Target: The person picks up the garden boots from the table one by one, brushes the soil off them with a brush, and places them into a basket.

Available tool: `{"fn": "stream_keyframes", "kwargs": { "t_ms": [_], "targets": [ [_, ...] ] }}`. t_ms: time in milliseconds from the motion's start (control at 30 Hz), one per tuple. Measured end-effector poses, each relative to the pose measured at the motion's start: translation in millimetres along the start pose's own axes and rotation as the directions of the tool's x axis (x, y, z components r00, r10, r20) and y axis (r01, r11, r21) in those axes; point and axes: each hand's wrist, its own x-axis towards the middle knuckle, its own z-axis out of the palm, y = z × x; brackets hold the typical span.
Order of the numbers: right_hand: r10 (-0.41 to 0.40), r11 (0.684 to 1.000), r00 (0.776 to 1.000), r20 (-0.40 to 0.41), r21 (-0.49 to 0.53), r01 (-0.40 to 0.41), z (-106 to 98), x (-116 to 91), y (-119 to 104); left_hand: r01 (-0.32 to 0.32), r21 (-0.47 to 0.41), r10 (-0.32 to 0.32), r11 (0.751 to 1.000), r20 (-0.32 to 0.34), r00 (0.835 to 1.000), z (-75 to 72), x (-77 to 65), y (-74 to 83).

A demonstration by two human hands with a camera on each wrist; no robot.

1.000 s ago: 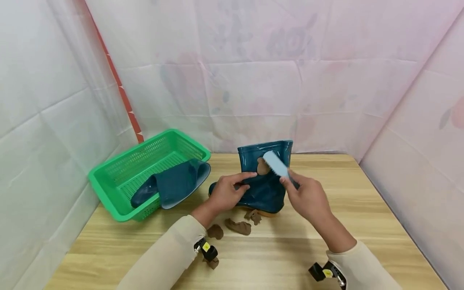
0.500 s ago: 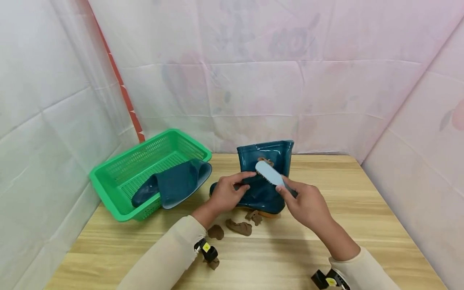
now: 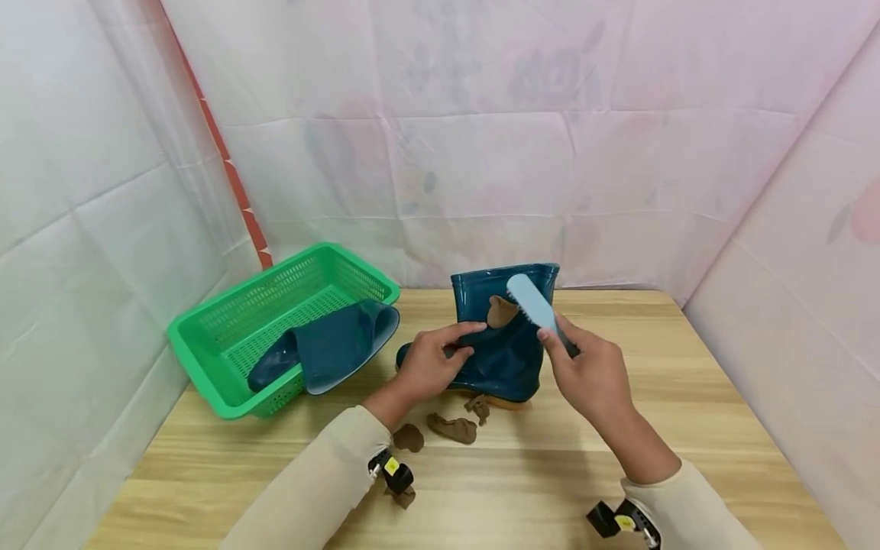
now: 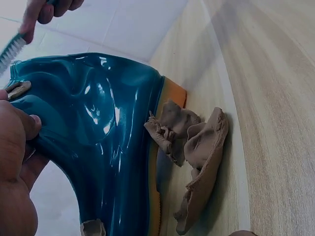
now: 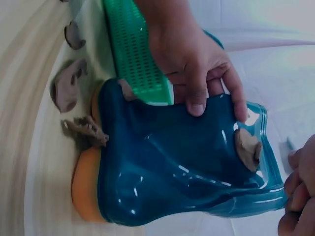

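Note:
A dark teal rubber boot stands upright on the table, its toe pointing left. My left hand grips the front of its shaft between thumb and fingers. On the shaft sticks a brown clay-like lump, just beyond the left fingertips; in the right wrist view this lump has a loose, raised edge. My right hand holds a light-blue brush by its handle, with the white bristles facing the boot. The bristles look close to the lump; contact cannot be told. Another brown patch clings near the toe.
Several brown clay-like pieces lie on the wooden table in front of the boot. At the left stands a green perforated basket, with a second teal boot leaning over its rim. White curtains enclose the back and sides.
The brush swept down over the lump half a second ago and is now raised up and to the right. The lump's right edge has lifted. My left hand stays on the boot.

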Motion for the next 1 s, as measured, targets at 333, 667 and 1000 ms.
{"fn": "stream_keyframes", "kwargs": {
  "t_ms": [333,667,1000],
  "targets": [
    [-0.026,1.000,0.999,0.029,0.009,0.026,-0.1,-6.8,3.2,-0.011,0.012,0.011,1.000,0.000,1.000,2.0,-0.7,-1.6],
    [0.011,1.000,0.998,0.057,0.013,-0.012,1.2,-13.0,6.7,0.012,0.006,-0.012,1.000,-0.016,1.000,2.7,-2.8,-3.4],
    [-0.007,0.999,0.996,0.090,-0.040,0.011,6.2,-18.3,5.2,0.033,-0.013,-0.033,0.999,-0.012,0.999,1.6,-4.0,-3.0]
  ]
}}
